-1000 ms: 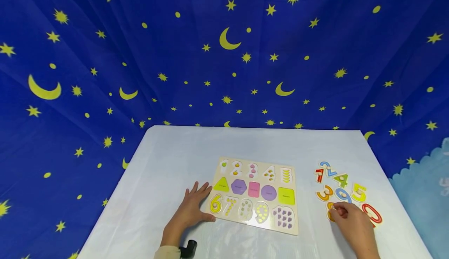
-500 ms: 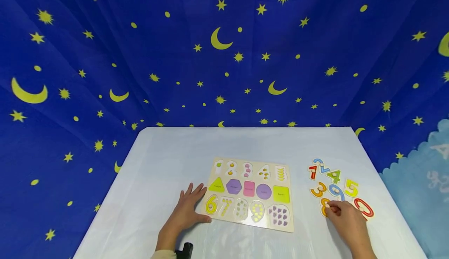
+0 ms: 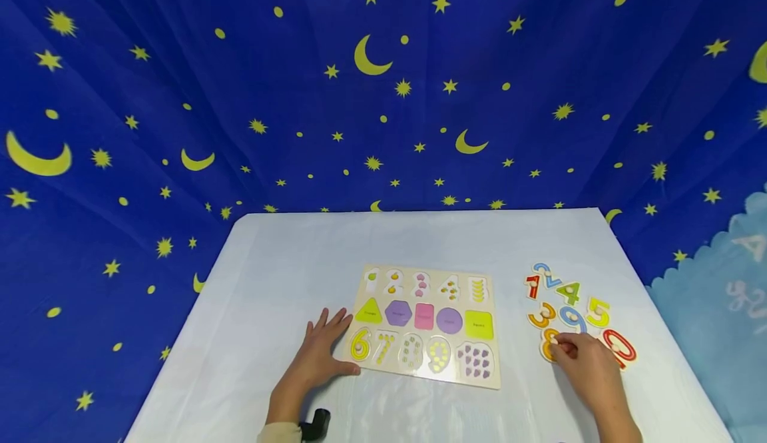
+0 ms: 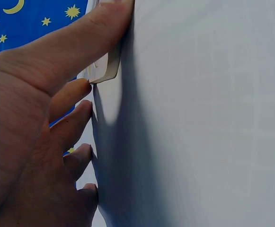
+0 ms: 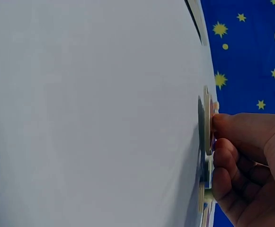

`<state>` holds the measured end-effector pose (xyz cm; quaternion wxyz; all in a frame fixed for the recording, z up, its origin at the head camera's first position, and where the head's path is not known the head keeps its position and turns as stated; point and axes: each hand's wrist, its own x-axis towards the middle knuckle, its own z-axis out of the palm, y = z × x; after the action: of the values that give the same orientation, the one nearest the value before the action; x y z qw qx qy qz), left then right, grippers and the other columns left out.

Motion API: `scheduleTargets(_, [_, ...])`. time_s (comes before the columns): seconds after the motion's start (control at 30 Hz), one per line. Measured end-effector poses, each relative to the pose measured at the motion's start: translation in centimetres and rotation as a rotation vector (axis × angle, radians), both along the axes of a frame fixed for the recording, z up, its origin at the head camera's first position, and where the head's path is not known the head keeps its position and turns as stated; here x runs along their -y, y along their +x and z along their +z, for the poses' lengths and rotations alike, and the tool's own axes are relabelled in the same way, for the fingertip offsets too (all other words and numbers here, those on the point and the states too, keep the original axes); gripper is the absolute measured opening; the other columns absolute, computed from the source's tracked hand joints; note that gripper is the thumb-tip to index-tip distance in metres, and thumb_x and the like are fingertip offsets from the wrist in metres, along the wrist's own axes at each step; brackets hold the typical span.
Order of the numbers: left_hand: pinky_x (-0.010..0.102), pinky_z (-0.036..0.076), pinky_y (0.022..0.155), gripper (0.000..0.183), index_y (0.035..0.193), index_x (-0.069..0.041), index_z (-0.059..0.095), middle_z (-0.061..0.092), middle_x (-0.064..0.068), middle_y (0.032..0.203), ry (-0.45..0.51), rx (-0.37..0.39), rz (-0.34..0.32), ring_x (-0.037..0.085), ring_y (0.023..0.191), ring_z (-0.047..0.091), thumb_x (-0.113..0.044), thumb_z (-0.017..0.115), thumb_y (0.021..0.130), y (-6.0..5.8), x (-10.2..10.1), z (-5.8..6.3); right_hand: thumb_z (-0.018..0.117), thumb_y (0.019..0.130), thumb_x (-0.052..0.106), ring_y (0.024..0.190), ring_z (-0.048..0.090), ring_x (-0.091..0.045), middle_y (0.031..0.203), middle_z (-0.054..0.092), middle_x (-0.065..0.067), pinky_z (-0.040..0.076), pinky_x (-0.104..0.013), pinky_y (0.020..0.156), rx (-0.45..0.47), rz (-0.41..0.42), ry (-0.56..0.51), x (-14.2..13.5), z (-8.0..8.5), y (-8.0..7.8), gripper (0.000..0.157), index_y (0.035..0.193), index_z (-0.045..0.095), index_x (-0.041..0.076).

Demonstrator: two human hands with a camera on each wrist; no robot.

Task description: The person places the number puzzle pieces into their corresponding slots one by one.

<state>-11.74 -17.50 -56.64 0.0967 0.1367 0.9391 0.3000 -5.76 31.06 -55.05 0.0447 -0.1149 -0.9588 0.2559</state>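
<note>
My right hand (image 3: 590,370) pinches the knob of the orange number 8 puzzle piece (image 3: 546,347) at the right of the table. In the right wrist view that piece (image 5: 207,125) shows edge-on between thumb and fingers, its shadow close beside it. My left hand (image 3: 319,356) lies with fingers spread at the left side of the wooden puzzle board (image 3: 463,302), thumb at its near left corner. The left wrist view shows the thumb over the board's corner (image 4: 110,71). A yellow 6 (image 3: 359,345) sits in its recess in the board.
Around my right hand lie a blue 9 (image 3: 573,318), orange 3 (image 3: 542,315), yellow 5 (image 3: 598,312), green 4 (image 3: 568,292), red 1 (image 3: 532,287), blue 2 (image 3: 546,275) and red 0 (image 3: 619,345). A starry blue cloth (image 3: 287,83) hangs behind the white table (image 3: 287,263).
The head view has shifted a little, moving the whole scene left. My right hand stays on the number 8 piece and my left hand stays at the board's corner.
</note>
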Motion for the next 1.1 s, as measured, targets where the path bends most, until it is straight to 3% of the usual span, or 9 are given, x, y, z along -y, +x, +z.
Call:
scheduleTargets(0.47, [0.061,0.003,0.111,0.106,0.144,-0.011,0.046,0.034,0.006,0.152,0.013,-0.045,-0.016,0.038,0.143,0.013,-0.047,0.089,0.055,0.1,0.1,0.5,0.077,0.078,0.015,0.067,0.052,-0.016,0.074,0.059,0.001,0.042,-0.036,0.06,-0.082,0.065,0.003,2.4,0.5,-1.0,0.02,0.093,0.073,0.002])
scheduleTargets(0.9, [0.058,0.002,0.112,0.105,0.146,-0.013,0.044,0.033,0.004,0.154,-0.01,-0.011,0.007,0.035,0.144,0.012,-0.043,0.09,0.056,0.2,-0.3,0.8,0.077,0.079,0.015,0.068,0.051,-0.014,0.076,0.057,0.001,0.043,-0.034,0.06,-0.061,0.122,-0.022,4.8,0.5,-1.8,0.019,0.093,0.073,0.004])
scheduleTargets(1.1, [0.058,0.002,0.112,0.104,0.146,-0.013,0.044,0.032,0.004,0.154,-0.011,-0.004,0.011,0.035,0.144,0.01,-0.042,0.09,0.057,0.2,-0.3,0.9,0.077,0.078,0.014,0.068,0.052,-0.014,0.075,0.058,0.002,0.044,-0.035,0.061,-0.095,0.158,-0.027,5.3,0.6,-2.0,0.018,0.092,0.073,0.004])
